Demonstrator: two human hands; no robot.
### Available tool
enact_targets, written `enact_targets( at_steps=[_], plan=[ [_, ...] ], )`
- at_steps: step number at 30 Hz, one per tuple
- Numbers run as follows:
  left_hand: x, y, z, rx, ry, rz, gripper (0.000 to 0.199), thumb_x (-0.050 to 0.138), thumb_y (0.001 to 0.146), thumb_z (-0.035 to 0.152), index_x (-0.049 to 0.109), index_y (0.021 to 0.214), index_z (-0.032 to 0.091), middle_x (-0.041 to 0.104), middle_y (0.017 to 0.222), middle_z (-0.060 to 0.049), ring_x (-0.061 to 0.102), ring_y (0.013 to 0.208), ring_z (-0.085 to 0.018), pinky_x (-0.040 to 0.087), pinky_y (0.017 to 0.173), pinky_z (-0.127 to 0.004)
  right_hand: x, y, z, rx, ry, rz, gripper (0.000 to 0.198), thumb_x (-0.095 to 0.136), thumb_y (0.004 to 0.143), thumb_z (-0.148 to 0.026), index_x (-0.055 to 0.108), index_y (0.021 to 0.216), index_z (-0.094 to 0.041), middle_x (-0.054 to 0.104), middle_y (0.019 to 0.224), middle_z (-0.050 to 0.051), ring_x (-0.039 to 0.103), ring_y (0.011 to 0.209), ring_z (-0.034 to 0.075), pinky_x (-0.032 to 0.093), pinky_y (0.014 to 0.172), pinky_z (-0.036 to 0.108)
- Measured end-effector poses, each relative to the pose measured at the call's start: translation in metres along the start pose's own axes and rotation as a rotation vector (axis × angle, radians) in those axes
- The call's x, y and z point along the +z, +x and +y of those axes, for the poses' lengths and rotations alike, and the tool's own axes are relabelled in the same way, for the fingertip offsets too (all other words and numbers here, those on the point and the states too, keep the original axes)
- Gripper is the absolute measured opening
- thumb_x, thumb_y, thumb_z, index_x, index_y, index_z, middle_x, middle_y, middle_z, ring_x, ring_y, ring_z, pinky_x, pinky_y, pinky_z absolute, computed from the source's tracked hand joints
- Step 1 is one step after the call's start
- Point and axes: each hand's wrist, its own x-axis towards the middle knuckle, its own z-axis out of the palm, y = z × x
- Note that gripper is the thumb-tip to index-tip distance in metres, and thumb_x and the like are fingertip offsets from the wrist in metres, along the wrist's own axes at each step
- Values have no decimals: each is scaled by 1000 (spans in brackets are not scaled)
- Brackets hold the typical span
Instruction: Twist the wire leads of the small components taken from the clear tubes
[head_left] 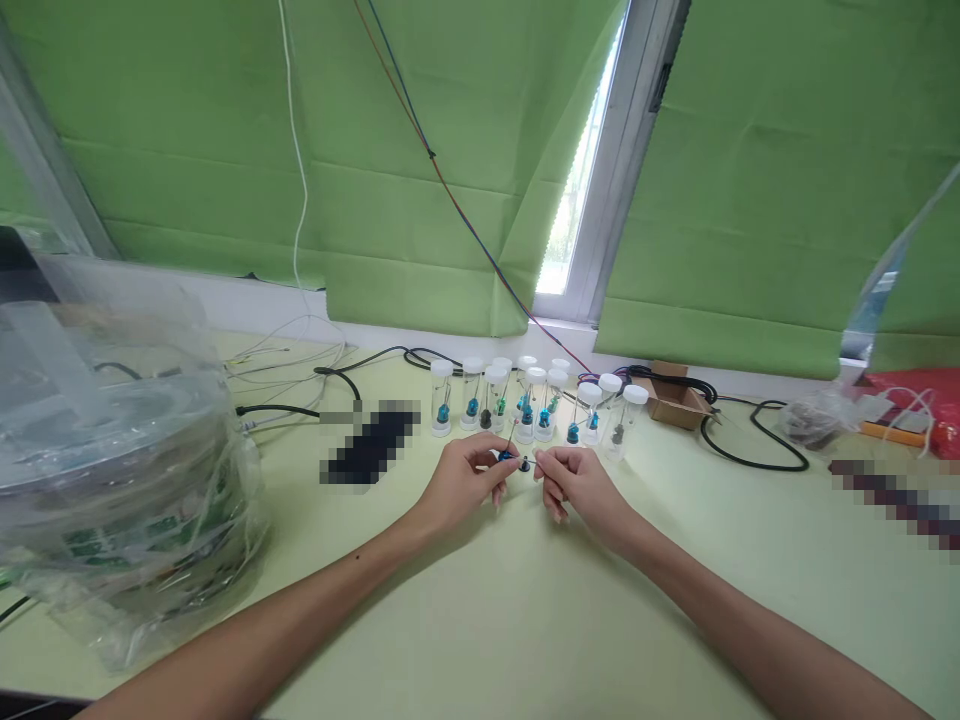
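Over the middle of the table, my left hand [466,478] is closed in a pinch on a small blue piece [506,456], from which a thin stem points up. Just right of its fingertips is a tiny dark piece [525,465]; whether it joins the blue one I cannot tell. My right hand [583,482] also pinches, thumb against forefinger, close to the dark piece. What sits between those fingertips is too small to make out. Right behind both hands stand several clear capped tubes [527,415], holding small blue, green or dark pieces with thin stems.
A large plastic-wrapped stack [142,480] fills the table's left side. A blurred dark object [371,447] lies left of the tubes. Behind them are an open cardboard box [673,400] and black cable [757,465]. A red bag [919,390] lies far right. Wires hang before green curtains [420,230].
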Motion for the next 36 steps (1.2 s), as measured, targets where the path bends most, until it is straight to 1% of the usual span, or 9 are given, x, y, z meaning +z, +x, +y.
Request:
enact_targets(
  at_steps=[6,10,13,17,22,24,27,31,36],
  plan=[
    [0,0,-3,25,20,-3,19,65,79,34,65,81,15,55,69,2,51,44,-8,47,46,-24,0,-2,-5,239,268,-50,41,69,73,-53,52,65,-17,34,44,-11,40,34,5,25,36,18],
    [-1,0,-2,22,16,-12,18,64,79,33,65,80,15,55,68,1,52,44,-8,45,46,-23,0,-2,-5,265,311,-54,42,71,71,-54,51,65,-17,34,44,-11,39,35,5,26,36,18],
    [-1,1,-2,-10,-10,-28,19,64,79,34,64,80,15,54,62,2,52,45,-9,44,47,-23,2,0,-3,220,232,-32,42,65,76,-56,52,66,-17,36,45,-9,42,36,6,29,37,19],
    [-1,2,-5,-66,-85,-30,20,65,79,36,64,81,16,54,57,3,52,46,-10,44,48,-22,5,-1,-2,52,-27,66,43,50,85,-59,54,74,-18,50,54,-4,48,39,9,34,36,21],
    [-2,3,-4,-97,-137,-5,21,66,78,37,65,81,16,56,57,3,51,47,-9,45,50,-22,-1,-5,2,-379,-602,233,27,52,91,-44,56,103,-20,64,82,3,55,56,12,42,51,25],
    [-2,3,-2,-104,-133,-1,21,66,79,37,65,81,16,55,55,3,50,46,-9,45,51,-23,-7,-3,6,-549,-800,231,27,55,91,-39,55,109,-20,65,90,5,55,58,12,42,55,26],
    [-2,3,0,-119,-145,5,22,66,78,37,65,82,16,55,54,3,50,46,-9,46,50,-23,-18,2,9,-732,-988,221,21,54,92,-35,56,107,-20,66,92,6,57,61,13,42,58,26],
    [-1,3,-2,-128,-163,9,23,67,77,38,65,84,16,56,54,2,50,46,-10,46,50,-24,-25,6,10,-852,-1109,240,14,48,96,-28,59,97,-19,66,82,4,57,60,12,38,54,23],
    [-1,4,-5,-123,-158,1,24,67,77,39,65,83,16,56,55,2,50,46,-10,46,50,-24,-24,6,9,-911,-1167,227,17,46,97,-23,60,91,-19,65,75,3,57,63,12,36,55,23]
  ],
)
